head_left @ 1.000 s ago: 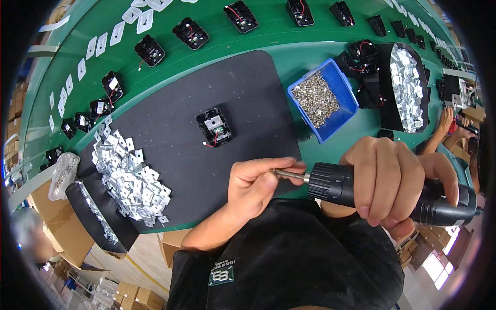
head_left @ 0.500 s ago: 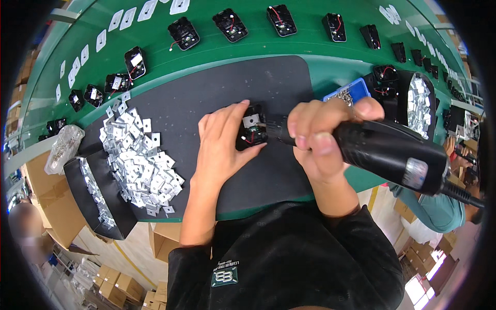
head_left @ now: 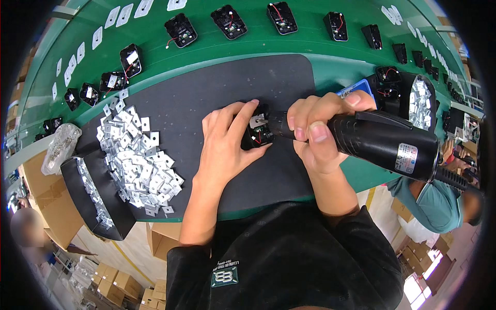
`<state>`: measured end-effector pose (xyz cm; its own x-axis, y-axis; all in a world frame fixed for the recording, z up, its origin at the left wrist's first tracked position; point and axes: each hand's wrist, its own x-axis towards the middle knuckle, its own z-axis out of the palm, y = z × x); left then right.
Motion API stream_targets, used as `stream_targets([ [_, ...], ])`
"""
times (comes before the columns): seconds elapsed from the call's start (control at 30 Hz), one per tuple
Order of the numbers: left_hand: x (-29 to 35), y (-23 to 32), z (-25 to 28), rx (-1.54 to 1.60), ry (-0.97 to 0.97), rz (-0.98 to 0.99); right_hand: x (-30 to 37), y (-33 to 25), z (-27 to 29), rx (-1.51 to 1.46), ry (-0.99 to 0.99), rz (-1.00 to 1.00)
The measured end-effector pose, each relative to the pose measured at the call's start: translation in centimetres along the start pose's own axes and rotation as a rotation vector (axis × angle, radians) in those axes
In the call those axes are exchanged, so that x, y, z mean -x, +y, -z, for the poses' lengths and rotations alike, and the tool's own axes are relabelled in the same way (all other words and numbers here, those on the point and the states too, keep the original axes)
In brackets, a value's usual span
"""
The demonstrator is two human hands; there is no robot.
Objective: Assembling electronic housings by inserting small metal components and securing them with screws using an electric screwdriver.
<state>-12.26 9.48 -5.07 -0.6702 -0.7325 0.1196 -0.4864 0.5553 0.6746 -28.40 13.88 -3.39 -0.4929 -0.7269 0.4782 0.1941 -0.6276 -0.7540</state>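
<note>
My left hand [head_left: 225, 137] grips a small black plastic housing [head_left: 262, 138] on the dark mat, thumb at its near side and fingers at its far side. Inside the housing lies a silver metal plate [head_left: 257, 122], with a red wire and white connector below it. In my right hand [head_left: 321, 126] is a black electric screwdriver [head_left: 385, 147], held nearly level with its cable trailing right. Its bit reaches the plate; whether a screw is under the tip cannot be made out. Left of my left hand spreads a pile of holed silver plates [head_left: 142, 160].
A blue tray [head_left: 365, 88] sits partly behind my right hand. Black bins of metal plates stand at the left [head_left: 111, 206] and right [head_left: 421, 106]. Several similar housings [head_left: 229, 22] line the green surface beyond the mat [head_left: 181, 98]. A bag of small parts [head_left: 61, 147] lies far left; a co-worker's sleeve [head_left: 429, 204] shows right.
The screwdriver's bit has come onto the metal plate, and its body has tilted slightly. The housing and my left hand have shifted a little right. My right hand now covers more of the blue tray.
</note>
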Motion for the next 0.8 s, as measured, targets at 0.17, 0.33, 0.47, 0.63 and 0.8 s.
stream_targets([
  [0.17,-0.2,0.2,-0.3,0.015,0.002,0.003,0.1,0.2,0.0,-0.029,-0.003,0.008],
  [0.33,-0.1,-0.2,0.0,0.007,0.002,-0.011,0.3,0.9,-0.3,-0.025,-0.185,0.061],
  [0.47,-0.6,0.0,0.3,-0.011,0.003,-0.008,0.4,0.5,-0.9,0.064,-0.187,-0.058],
  [0.63,-1.1,0.6,0.7,-0.056,0.016,-0.03,0.1,0.4,-0.6,0.148,-0.188,0.018],
  [0.8,-1.5,0.3,3.6,-0.192,-0.024,-0.031,-4.2,-7.1,-0.8,-0.335,0.058,0.122],
])
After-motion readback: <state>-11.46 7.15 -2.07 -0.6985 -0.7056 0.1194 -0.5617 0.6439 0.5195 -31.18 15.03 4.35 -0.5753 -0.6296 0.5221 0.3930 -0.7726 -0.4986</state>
